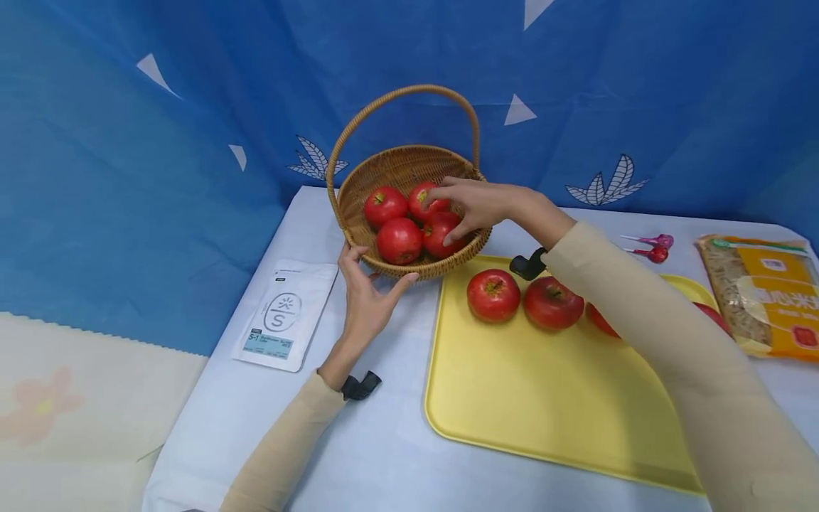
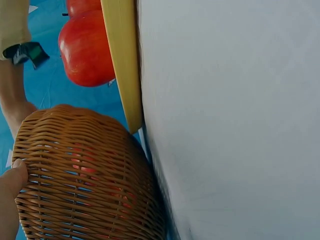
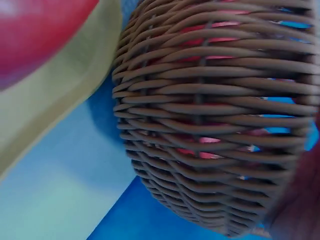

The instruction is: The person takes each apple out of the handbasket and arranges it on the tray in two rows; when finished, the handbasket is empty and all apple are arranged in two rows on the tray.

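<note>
A wicker basket (image 1: 409,167) with a hoop handle stands on the table and holds several red apples. My right hand (image 1: 441,217) reaches into it, thumb and fingers curled round one apple (image 1: 437,233) at the front right. My left hand (image 1: 374,274) clasps the basket's near wall between thumb and fingers. One of its fingertips (image 2: 12,177) touches the weave of the basket (image 2: 85,175). The right wrist view shows the basket (image 3: 210,115) close up, with red showing through the weave. More apples lie on a yellow tray (image 1: 544,398), the nearest two (image 1: 493,295) (image 1: 552,302) side by side.
The tray's edge (image 2: 122,60) lies close beside the basket. A white pouch (image 1: 284,316) lies left of my left hand. Two pink lollipops (image 1: 652,247) and an orange packet (image 1: 768,295) sit at the far right. A blue curtain hangs behind the white table (image 1: 384,441).
</note>
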Demonstrator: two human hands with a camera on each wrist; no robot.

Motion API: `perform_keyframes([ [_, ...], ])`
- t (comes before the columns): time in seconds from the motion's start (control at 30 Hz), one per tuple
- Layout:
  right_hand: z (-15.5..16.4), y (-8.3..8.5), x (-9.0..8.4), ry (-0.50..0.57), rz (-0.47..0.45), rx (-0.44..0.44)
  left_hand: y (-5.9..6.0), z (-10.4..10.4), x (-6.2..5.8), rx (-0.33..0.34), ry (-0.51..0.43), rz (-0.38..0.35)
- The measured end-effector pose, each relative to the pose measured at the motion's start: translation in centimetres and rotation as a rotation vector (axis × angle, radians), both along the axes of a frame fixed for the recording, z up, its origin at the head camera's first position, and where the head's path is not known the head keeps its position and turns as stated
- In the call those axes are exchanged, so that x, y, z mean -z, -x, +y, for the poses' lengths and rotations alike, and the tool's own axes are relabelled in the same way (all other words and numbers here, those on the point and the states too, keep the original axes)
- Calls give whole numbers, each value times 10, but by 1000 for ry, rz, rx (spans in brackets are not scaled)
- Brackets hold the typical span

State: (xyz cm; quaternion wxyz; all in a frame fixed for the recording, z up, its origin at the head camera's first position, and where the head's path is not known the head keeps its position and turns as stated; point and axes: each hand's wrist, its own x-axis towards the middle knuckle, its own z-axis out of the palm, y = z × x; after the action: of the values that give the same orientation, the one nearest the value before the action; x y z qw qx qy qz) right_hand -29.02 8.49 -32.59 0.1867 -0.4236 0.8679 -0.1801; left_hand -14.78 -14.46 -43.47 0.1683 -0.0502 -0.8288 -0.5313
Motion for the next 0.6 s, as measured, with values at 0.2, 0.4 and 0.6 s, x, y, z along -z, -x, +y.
perform_keyframes([
  [0.2,-10,12,13,-138,-35,-19,1,1,-1,-2,24,18],
  [0.4,-12,14,18,-133,-12,-21,2,2,-2,-1,27,23],
  [0.6,-7,13,19,-46,13,5,1,1,-1,6,20,12],
])
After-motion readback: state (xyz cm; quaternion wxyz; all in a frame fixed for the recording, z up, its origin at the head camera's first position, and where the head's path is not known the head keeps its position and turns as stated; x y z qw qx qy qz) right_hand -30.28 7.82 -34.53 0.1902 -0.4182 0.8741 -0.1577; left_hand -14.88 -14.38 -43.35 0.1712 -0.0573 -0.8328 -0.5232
